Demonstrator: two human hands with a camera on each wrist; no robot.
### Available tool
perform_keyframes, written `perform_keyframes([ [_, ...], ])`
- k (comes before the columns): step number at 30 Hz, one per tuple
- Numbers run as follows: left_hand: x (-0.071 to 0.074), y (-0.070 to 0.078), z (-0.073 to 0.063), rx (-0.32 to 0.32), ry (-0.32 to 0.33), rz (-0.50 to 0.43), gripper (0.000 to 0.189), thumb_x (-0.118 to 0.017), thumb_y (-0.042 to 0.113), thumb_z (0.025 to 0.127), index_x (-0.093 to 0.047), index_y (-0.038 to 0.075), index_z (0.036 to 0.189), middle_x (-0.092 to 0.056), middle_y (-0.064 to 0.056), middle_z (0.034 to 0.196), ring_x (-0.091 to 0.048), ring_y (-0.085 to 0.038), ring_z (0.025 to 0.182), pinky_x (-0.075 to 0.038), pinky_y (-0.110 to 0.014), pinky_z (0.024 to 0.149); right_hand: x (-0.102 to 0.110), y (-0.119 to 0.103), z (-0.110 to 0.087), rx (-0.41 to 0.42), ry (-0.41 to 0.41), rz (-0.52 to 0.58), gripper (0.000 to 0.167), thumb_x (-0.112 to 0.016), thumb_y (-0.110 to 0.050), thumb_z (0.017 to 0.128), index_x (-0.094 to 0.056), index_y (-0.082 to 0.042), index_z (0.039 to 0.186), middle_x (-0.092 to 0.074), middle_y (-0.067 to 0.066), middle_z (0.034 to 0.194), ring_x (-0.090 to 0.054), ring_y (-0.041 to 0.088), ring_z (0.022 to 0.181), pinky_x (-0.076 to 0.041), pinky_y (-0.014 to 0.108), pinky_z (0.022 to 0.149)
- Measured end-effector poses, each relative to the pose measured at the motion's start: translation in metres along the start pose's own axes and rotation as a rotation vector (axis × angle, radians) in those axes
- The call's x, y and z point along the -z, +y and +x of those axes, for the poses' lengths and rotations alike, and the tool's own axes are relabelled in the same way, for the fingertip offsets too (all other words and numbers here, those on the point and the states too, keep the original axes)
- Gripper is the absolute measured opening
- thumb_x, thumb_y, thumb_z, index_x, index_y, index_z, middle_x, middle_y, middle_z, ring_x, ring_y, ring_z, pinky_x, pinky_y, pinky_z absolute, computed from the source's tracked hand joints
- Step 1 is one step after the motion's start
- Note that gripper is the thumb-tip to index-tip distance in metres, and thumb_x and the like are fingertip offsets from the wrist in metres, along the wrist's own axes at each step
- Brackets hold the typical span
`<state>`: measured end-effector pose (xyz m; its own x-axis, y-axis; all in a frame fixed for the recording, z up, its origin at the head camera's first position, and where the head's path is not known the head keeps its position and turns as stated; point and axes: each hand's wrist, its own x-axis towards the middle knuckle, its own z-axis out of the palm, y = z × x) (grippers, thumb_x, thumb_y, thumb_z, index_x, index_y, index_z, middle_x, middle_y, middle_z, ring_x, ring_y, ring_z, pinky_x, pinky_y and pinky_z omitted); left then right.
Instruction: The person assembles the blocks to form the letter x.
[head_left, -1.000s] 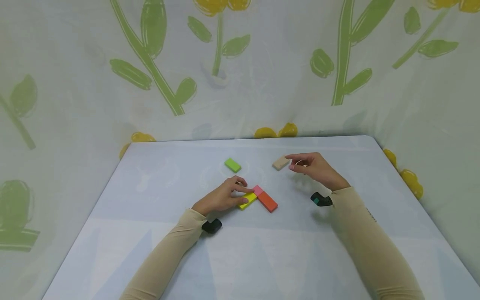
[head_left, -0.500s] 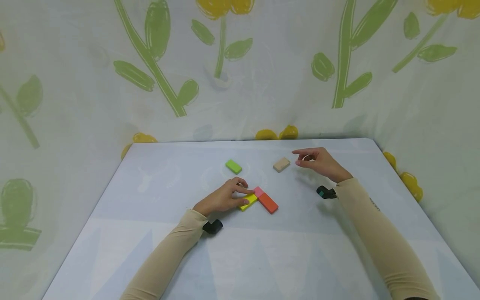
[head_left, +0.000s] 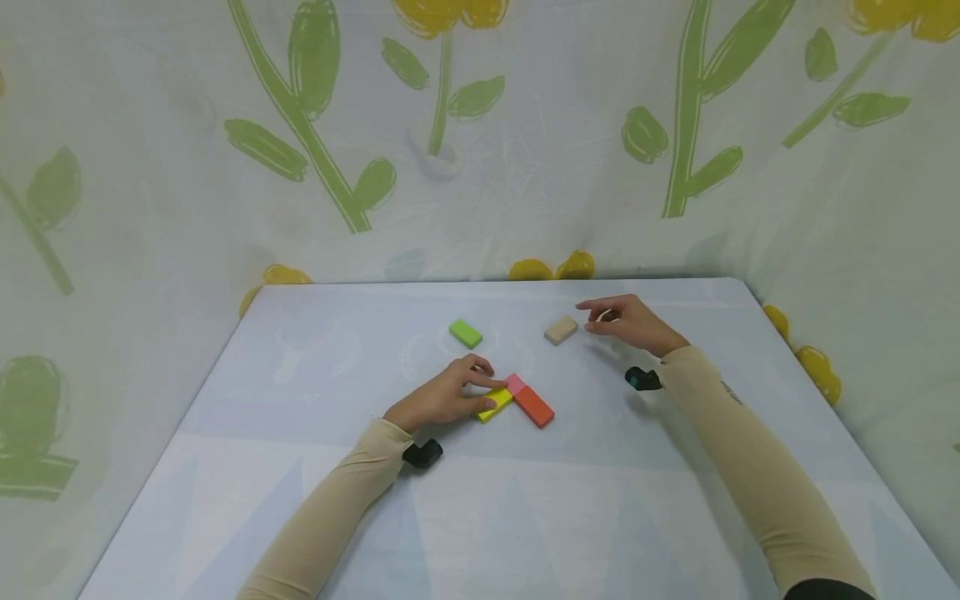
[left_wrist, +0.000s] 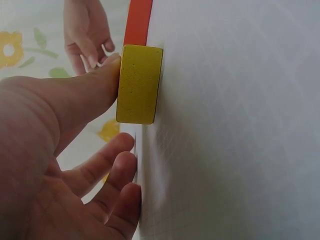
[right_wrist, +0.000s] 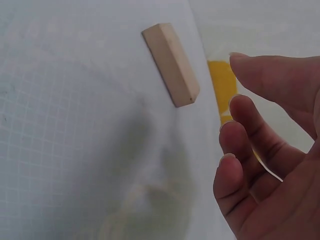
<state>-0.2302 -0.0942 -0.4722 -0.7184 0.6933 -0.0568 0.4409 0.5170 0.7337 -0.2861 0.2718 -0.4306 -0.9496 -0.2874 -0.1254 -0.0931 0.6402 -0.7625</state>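
Note:
In the head view my left hand point(head_left: 442, 392) rests on a yellow block point(head_left: 495, 405) lying on the table. Its thumb lies on top of that block, as the left wrist view also shows, and its index finger reaches to a small pink block point(head_left: 515, 383). A red-orange block point(head_left: 534, 407) touches the pink one, the two forming a line angled to the yellow. My right hand point(head_left: 628, 321) hovers just right of a plain wooden block point(head_left: 561, 330), its fingers loosely bent and holding nothing. In the right wrist view the wooden block point(right_wrist: 171, 65) lies apart from the fingertips.
A bright green block point(head_left: 466, 334) lies farther back, left of the wooden one. The white table point(head_left: 600, 517) ends at a back edge against a flower-patterned curtain point(head_left: 555, 167). Black wrist cameras point(head_left: 423, 454) hang under both forearms.
My right hand has drawn back slightly from the wooden block and risen a little, apart from it now. The left hand and the blocks stay in place; the view shifts slightly.

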Motion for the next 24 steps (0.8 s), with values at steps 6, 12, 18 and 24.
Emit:
perform_keyframes([
  [6,-0.001,-0.002,0.001,-0.005,0.001,0.012,0.04,-0.073,0.02,0.097,-0.068,0.011,0.136,-0.053,-0.014,0.139,-0.049,-0.03,0.129,-0.043,-0.047,0.111,-0.003,0.004,0.007,0.01,-0.009,-0.001,0.045,-0.071,-0.017,0.099,-0.063,-0.008,0.142,-0.066,0.018,0.115,-0.061,0.026,0.099,-0.051,0.024,0.082],
  [12,0.0,-0.001,0.001,-0.002,0.0,-0.003,0.04,-0.073,0.019,0.097,-0.069,0.01,0.136,-0.053,-0.014,0.139,-0.048,-0.03,0.13,-0.043,-0.048,0.112,-0.005,0.005,0.013,-0.009,-0.014,-0.025,0.045,-0.071,-0.017,0.098,-0.063,-0.008,0.142,-0.065,0.017,0.114,-0.059,0.024,0.095,-0.049,0.023,0.077],
  [18,0.0,-0.001,0.0,0.003,-0.003,-0.008,0.04,-0.073,0.02,0.097,-0.069,0.011,0.136,-0.053,-0.014,0.139,-0.048,-0.03,0.13,-0.043,-0.049,0.112,-0.007,0.009,0.02,-0.028,-0.022,-0.036,0.046,-0.071,-0.016,0.098,-0.063,-0.008,0.142,-0.064,0.018,0.115,-0.058,0.024,0.094,-0.048,0.025,0.076],
  [24,0.0,-0.002,0.001,0.0,-0.004,-0.004,0.04,-0.074,0.02,0.097,-0.069,0.011,0.136,-0.053,-0.014,0.139,-0.047,-0.03,0.13,-0.043,-0.048,0.112,-0.01,0.011,0.027,-0.052,-0.03,-0.049,0.045,-0.07,-0.015,0.098,-0.064,-0.011,0.142,-0.065,0.017,0.118,-0.058,0.025,0.097,-0.048,0.025,0.078],
])
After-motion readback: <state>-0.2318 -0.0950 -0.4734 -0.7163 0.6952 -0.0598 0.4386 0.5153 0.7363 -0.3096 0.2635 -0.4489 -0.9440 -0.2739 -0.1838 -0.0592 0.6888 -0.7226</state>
